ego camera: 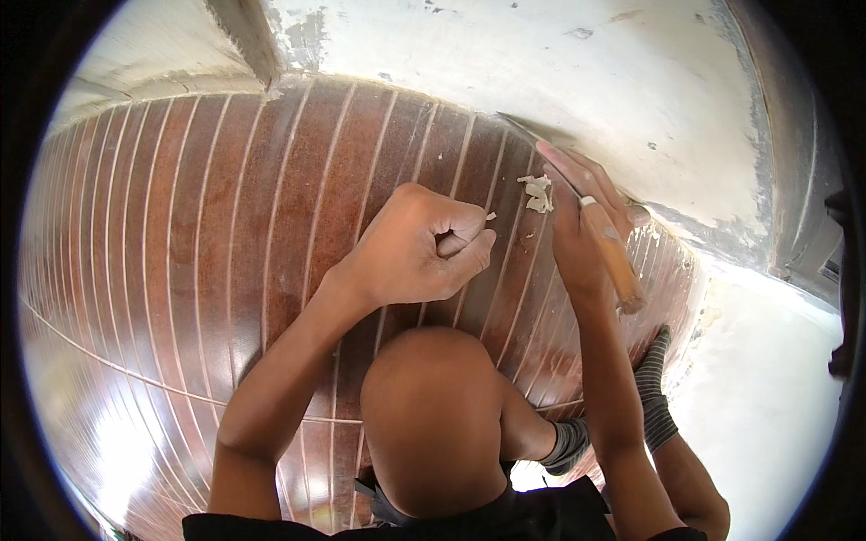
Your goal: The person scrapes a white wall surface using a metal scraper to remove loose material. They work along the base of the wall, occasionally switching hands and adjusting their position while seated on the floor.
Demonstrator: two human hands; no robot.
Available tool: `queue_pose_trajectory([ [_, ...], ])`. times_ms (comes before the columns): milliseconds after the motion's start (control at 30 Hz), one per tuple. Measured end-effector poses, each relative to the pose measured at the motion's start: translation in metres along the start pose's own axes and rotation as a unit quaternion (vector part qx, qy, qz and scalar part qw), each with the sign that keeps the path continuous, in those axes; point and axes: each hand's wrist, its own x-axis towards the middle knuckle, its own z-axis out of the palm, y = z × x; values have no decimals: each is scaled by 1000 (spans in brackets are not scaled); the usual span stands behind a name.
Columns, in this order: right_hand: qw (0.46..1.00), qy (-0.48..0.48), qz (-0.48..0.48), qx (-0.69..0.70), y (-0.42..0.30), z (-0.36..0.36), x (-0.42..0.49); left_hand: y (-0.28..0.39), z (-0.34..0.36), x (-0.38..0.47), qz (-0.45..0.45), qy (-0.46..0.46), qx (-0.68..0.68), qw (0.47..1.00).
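Observation:
My left hand (433, 247) is curled into a loose fist over the brown striped floor (291, 203), its thumb against the bent fingers; no object shows in it. At right, my right hand (585, 203) rests beside the foot of the white wall (541, 61). A scraper or knife with a wooden handle (612, 257) lies along this hand, its thin metal blade (517, 125) pointing up and left to the line where wall and floor meet. Between the hands lie crumpled off-white flakes (538, 193).
My bare knee (433, 406) is raised below my hands. My feet in striped socks (568, 446) are at lower right. White crumbs speckle the floor near the right wall corner (653, 237). A thin cord or line (135, 375) crosses the floor at left.

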Motion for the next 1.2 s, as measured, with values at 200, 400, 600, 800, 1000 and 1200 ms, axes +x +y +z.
queue_pose_trajectory([
  [200,992,-45,91,72,6,6,-2,-1,1,3,5,6,-4,1000],
  [400,994,-82,66,29,-2,1,6,2,1,2,-1,1,-1,1000],
  [600,997,-12,77,21,-6,4,-2,1,-2,2,-3,17,-9,1000],
  [800,995,-43,84,41,-1,-5,-2,0,0,2,-8,12,-12,1000],
  [1000,999,-49,9,7,2,-17,3,5,-2,3,-21,18,-2,1000],
  [1200,999,-1,-20,50,14,-18,-11,5,1,5,-33,10,21,999],
])
